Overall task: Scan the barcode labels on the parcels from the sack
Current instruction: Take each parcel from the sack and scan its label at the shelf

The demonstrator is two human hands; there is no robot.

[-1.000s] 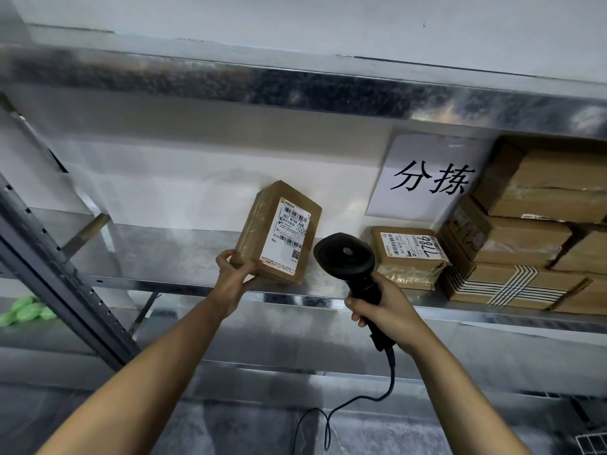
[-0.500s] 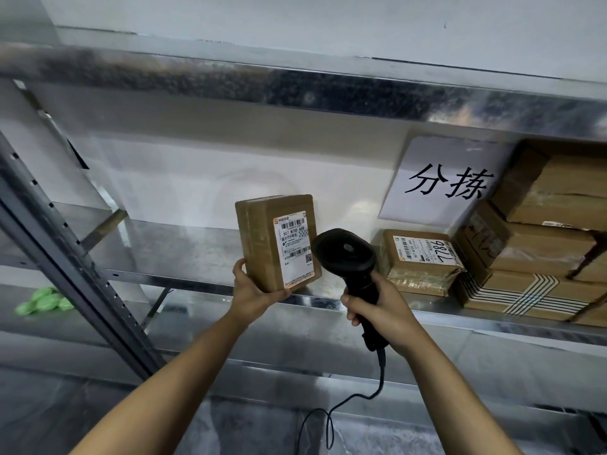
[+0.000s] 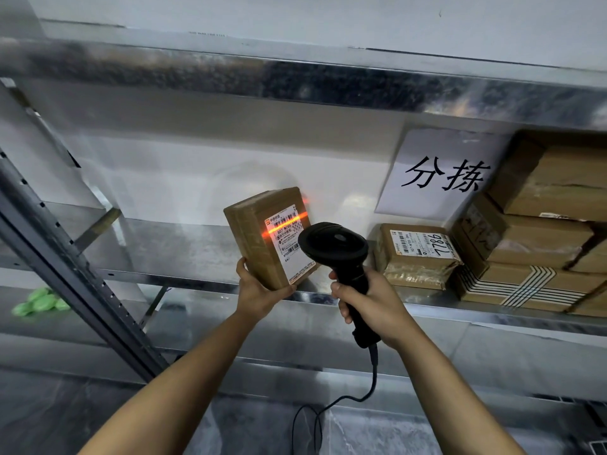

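My left hand (image 3: 259, 290) grips the bottom corner of a small brown parcel (image 3: 253, 238), held upright in front of the metal shelf (image 3: 184, 280). Its white barcode label (image 3: 287, 241) faces right, toward the scanner. An orange-red scan line lies across the top of that label. My right hand (image 3: 371, 303) grips the handle of a black corded barcode scanner (image 3: 335, 247), whose head sits just right of the parcel and points at the label. The scanner's cable hangs down between my forearms.
A labelled parcel marked 7786 (image 3: 417, 254) lies on the shelf to the right, beside a stack of brown boxes (image 3: 538, 244). A white paper sign (image 3: 440, 175) leans on the wall. A slanted steel upright (image 3: 65, 267) stands left, with green plastic (image 3: 39, 300) beyond it.
The parcel has turned from tilted to upright and moved closer to the scanner. An orange-red scan line now shows on its label, which was unlit before.
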